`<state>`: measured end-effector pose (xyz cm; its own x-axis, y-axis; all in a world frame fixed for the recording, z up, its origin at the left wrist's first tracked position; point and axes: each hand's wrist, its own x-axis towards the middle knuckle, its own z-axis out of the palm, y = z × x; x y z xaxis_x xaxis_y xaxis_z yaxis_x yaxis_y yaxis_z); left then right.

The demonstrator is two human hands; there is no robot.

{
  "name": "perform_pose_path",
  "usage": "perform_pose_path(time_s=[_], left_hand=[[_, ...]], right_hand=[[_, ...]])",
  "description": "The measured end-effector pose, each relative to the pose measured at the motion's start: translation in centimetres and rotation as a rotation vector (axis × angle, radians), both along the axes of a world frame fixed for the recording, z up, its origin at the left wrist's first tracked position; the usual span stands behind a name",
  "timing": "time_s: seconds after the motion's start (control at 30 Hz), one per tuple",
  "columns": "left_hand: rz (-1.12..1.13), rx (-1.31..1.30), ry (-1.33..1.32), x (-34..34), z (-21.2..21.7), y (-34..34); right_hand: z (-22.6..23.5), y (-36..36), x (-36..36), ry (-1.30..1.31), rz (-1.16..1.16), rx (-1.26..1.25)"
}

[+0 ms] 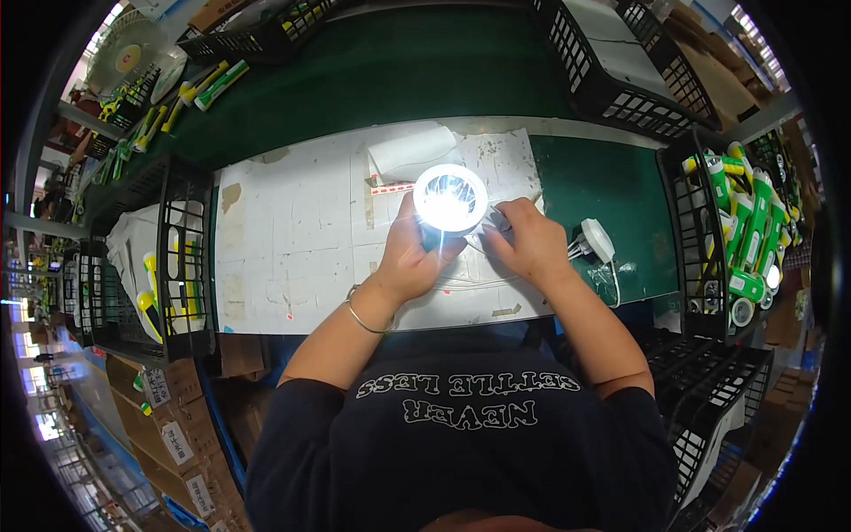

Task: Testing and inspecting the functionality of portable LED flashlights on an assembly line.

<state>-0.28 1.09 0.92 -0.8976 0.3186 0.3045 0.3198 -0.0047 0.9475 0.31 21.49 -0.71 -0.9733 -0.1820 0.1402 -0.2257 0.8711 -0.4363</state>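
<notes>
A lit flashlight (451, 199) with a round white rim shines up toward me over the white work surface. My left hand (409, 253) is wrapped round its body below the head, and a thin bracelet sits on that wrist. Close against the flashlight's right side, my right hand (530, 239) has its fingers pinched together. A bit of something pale grey shows at those fingertips, too small to name. The glare and my hands hide most of the flashlight's body. Right of my right hand lies a white plug-like adapter (596, 240) with a thin cord.
White sheeting (292, 239) covers the middle of the green table (399, 75). A black crate (709, 293) of green and yellow flashlights stands at the right, another crate (168, 337) at the left. More crates and loose flashlights (213, 84) sit at the back. A fan (128, 55) is far left.
</notes>
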Motion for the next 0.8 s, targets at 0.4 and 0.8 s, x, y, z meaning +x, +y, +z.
perform_pose_path(time_s=[0.4, 0.8], left_hand=[[-0.022, -0.200, 0.489, 0.6, 0.8, 0.2], [-0.418, 0.534, -0.357, 1.3, 0.7, 0.3]], right_hand=[[-0.5, 0.4, -0.2, 0.115, -0.013, 0.000], [2.8, -0.1, -0.5, 0.034, 0.012, -0.425]])
